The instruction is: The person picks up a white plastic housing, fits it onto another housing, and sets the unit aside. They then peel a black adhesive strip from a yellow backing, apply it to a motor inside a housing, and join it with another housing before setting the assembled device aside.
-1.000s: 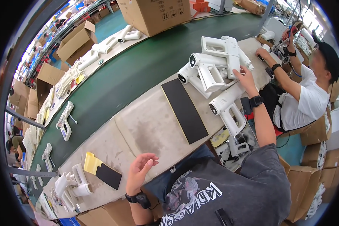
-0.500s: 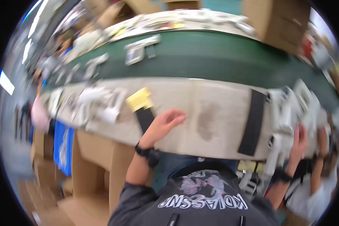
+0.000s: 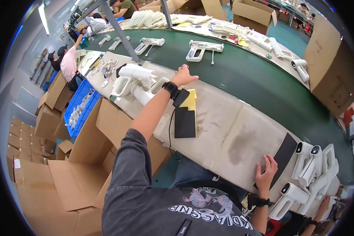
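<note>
My left hand (image 3: 185, 76) reaches out to the near edge of the green conveyor belt, thumb apart from the fingers, holding nothing. Closest to it on the belt is a white gun-shaped plastic shell (image 3: 202, 51) with its inside showing and a thin rod beside it. Lower right, my right hand (image 3: 267, 171) has its fingers spread at the edge of a black strip mat (image 3: 284, 158); it holds nothing. Several finished-looking white gun-shaped devices (image 3: 311, 167) stand to its right. Under my left forearm lie a black pad (image 3: 185, 122) and yellow sheets (image 3: 191, 101).
White gun-shaped bodies (image 3: 134, 80) are piled left on the table. More shells ride the belt (image 3: 247, 86). An open cardboard box (image 3: 82, 177) and a blue crate (image 3: 82, 104) stand at left. A metal post (image 3: 116, 29) rises beside the belt. Another person's hand (image 3: 324, 206) is lower right.
My left hand has moved forward, from above the table to the belt's edge. My right hand has shifted left, from the white devices to the black mat. The view has turned.
</note>
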### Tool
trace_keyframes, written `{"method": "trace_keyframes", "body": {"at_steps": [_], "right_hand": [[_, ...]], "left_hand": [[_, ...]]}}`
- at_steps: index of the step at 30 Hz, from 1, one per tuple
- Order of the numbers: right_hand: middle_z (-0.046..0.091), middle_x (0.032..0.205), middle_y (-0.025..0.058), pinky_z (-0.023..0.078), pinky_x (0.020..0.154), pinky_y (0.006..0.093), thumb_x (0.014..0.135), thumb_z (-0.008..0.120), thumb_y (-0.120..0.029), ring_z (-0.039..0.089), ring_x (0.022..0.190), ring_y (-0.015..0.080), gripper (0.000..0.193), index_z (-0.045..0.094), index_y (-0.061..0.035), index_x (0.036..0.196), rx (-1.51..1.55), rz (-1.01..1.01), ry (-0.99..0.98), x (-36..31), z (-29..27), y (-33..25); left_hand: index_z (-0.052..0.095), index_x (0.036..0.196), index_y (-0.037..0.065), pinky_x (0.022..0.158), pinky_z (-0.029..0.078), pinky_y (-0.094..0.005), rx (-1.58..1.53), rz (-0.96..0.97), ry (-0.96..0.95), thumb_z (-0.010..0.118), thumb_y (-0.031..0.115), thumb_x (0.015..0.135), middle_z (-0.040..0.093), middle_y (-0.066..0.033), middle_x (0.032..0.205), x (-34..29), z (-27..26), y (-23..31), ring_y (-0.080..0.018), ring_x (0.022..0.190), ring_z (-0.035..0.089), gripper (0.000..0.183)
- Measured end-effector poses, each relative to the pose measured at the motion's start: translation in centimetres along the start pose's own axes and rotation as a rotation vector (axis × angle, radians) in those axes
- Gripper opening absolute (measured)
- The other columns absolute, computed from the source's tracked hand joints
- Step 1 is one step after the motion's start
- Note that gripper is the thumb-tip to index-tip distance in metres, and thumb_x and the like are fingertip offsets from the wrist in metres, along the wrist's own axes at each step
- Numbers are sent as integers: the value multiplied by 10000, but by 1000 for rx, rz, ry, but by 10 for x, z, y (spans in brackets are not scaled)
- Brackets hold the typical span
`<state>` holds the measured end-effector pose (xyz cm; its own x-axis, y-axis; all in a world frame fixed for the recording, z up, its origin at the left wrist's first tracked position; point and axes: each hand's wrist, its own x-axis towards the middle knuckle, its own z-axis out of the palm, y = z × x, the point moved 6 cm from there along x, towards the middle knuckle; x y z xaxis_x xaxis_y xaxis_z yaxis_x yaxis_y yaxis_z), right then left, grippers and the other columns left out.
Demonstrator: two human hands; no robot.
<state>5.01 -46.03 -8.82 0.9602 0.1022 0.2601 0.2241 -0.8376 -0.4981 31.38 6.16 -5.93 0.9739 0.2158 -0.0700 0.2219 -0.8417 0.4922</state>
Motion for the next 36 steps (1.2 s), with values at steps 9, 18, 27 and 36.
{"method": "trace_keyframes", "body": {"at_steps": [9,18,27,36], "right_hand": [[644,1241,126,402,1057,410,873,690,-83,558,1193,314,252,697,-36,1120,133,58,71,6,-7,5],[698,1004,123,479,868,357,859,670,27,628,950,281,129,701,-18,977,427,162,154,1,-16,19],[706,965,114,469,842,355,842,688,33,631,899,282,136,699,-28,963,445,112,179,2,-16,17],[693,946,106,475,837,341,883,683,-12,618,896,250,90,707,-21,969,347,51,190,-1,-13,20]], "left_hand": [[171,1508,-62,1158,353,-502,-4,-436,79,863,590,669,346,-278,1508,127,19,2,-439,1390,384,1268],[166,1545,36,1123,323,-582,25,-482,257,836,619,705,392,-216,1517,161,49,-10,-385,1407,381,1222],[360,1246,-29,993,494,-471,3,-170,425,869,509,713,624,-271,1200,118,1,19,-424,1121,628,912],[363,1218,-28,906,503,-393,-335,196,263,870,412,796,561,-208,1142,-104,13,72,-298,1036,603,793]]}}
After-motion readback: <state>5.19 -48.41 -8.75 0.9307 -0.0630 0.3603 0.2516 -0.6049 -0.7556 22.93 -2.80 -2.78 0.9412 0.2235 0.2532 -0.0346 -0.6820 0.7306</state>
